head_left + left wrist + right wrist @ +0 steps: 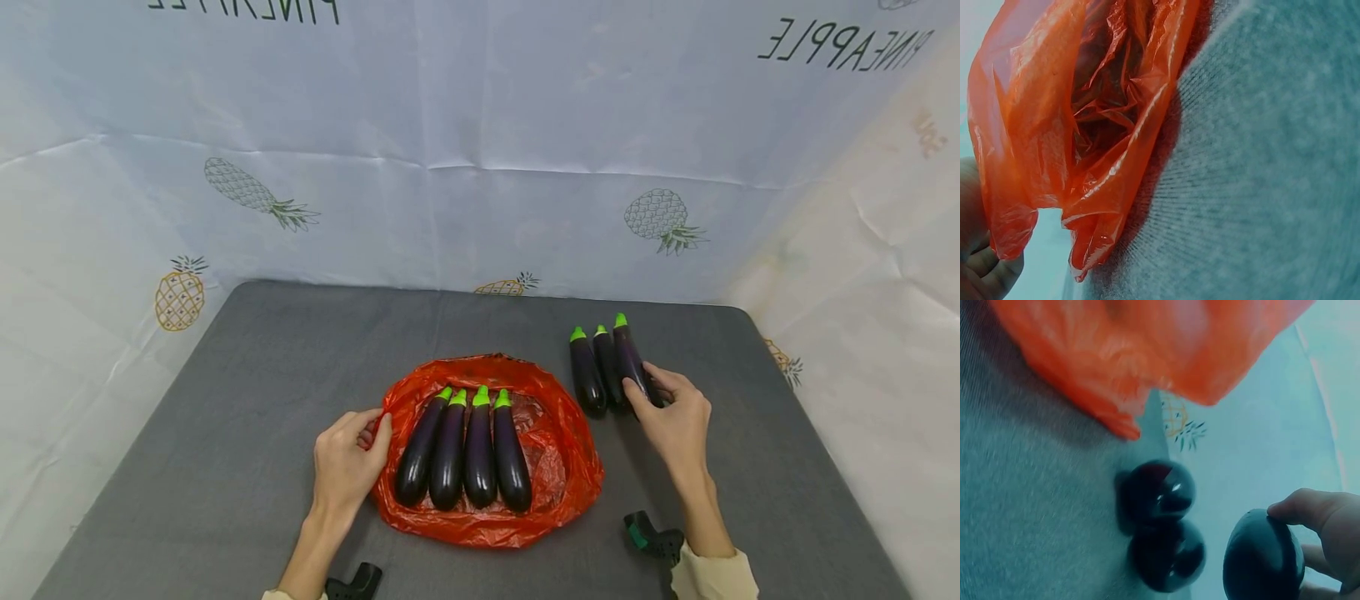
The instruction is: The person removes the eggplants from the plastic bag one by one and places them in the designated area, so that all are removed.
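Observation:
My left hand (347, 457) pinches the left rim of a red plastic bag (576, 475), which lies spread on the table with its sides rolled down. Several dark purple eggplants (480, 458) with bright green caps lie side by side inside it. To the bag's right, my right hand (681, 417) grips an eggplant (628, 354) by its lower end, between thumb and fingers. In the right wrist view this eggplant (1260, 556) appears raised off the cloth. Left of it, two more eggplants (1160, 490) rest next to each other on the table.
A grey cloth covers the table (225, 433). Behind and around it hangs a pale curtain (450, 225) printed with pineapples. A dark wrist device (652, 537) sits by my right forearm, and another (356, 583) by my left.

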A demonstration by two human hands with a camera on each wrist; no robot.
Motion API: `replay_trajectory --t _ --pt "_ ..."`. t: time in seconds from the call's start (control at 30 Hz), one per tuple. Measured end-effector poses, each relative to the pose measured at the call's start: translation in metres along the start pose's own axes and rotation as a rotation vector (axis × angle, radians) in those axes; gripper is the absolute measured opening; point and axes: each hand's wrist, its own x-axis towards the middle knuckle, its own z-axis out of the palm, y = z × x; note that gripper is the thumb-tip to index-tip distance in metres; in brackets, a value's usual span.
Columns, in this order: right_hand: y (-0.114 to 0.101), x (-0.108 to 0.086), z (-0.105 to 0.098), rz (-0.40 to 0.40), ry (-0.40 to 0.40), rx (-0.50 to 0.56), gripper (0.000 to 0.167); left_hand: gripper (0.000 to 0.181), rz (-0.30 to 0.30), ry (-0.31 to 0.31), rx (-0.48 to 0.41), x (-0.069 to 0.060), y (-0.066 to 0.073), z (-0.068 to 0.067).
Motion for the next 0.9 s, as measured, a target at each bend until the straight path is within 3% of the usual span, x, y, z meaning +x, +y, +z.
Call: replay_trajectory --t 0.33,0.9 --pt "0.017 0.011 0.003 0.016 0.024 -0.022 0.037 0.007 -0.009 -0.002 0.005 0.0 0.0 0.0" --pt "0.032 0.024 0.008 0.121 -0.037 -0.059 0.041 0.008 -0.003 0.008 -0.003 0.0 -0.002 0.001"
